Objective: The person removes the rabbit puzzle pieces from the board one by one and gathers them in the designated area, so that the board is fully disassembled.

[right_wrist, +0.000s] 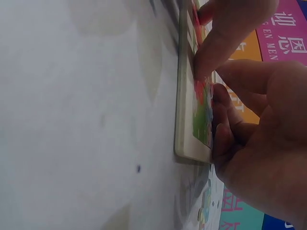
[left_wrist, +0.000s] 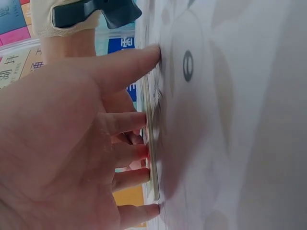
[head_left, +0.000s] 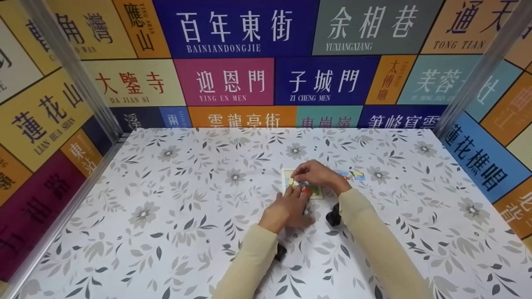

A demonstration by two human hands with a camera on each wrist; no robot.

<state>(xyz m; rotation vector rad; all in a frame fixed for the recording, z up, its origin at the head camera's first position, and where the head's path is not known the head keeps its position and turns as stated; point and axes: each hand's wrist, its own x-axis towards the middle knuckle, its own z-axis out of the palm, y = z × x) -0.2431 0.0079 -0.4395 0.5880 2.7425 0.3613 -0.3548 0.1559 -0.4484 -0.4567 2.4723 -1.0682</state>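
Observation:
A small jigsaw puzzle board [head_left: 317, 197] with a pale frame and a red and green picture lies flat on the cloth. My left hand [head_left: 286, 209] reaches over its near side; its spread, fairly straight fingers rest on the board [left_wrist: 153, 167] in the left wrist view. From the far right comes my right hand [head_left: 318, 173], fingers bent, pinching a small yellowish puzzle piece [head_left: 291, 182] over the board's left part. In the right wrist view, the right hand [right_wrist: 268, 124] touches down beside the left fingers [right_wrist: 218, 45], and its fingertips hide most of the piece.
Loose puzzle pieces [head_left: 356, 176] lie just right of the board, partly behind the right wrist. A leaf-patterned cloth [head_left: 178, 207] covers the table. Panels with printed place names [head_left: 232, 29] stand at the back and sides. Black wrist cameras [head_left: 333, 216] sit beneath the sleeves.

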